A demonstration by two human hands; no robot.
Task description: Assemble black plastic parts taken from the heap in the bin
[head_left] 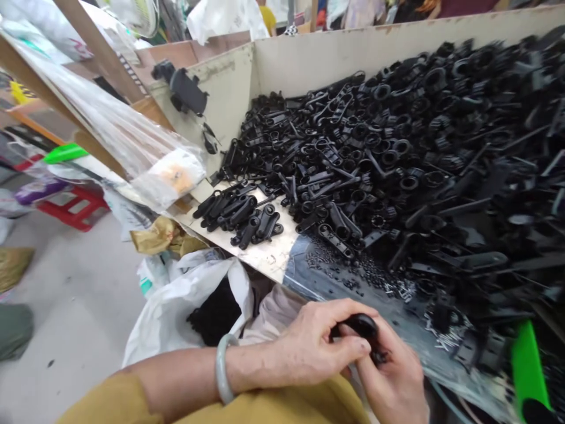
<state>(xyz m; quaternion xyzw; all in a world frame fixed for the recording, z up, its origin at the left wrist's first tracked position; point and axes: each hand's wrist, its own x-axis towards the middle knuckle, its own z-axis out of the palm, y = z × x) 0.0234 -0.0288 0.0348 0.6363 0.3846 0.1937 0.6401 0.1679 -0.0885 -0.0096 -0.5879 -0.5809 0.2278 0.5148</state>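
At the front edge of the bench, both my hands are closed around one small black plastic part [359,324]. My left hand [315,344], with a pale bangle on its wrist, grips it from the left with the thumb pressed near its lower end. My right hand [392,365] wraps it from the right; the part's lower portion is mostly hidden by the fingers. Just beyond lie many tiny black pieces and silver screws [401,290] on a clear plastic sheet [304,277]. A cluster of elongated black parts [241,215] rests on the bench to the left.
A large heap of black plastic parts [397,141] fills the walled bench [318,62]. A green strip [527,365] stands at the right. Below left, an open white sack [152,312] holds black pieces. A red stool [77,206] is on the floor. Plastic sheeting [110,112] hangs at left.
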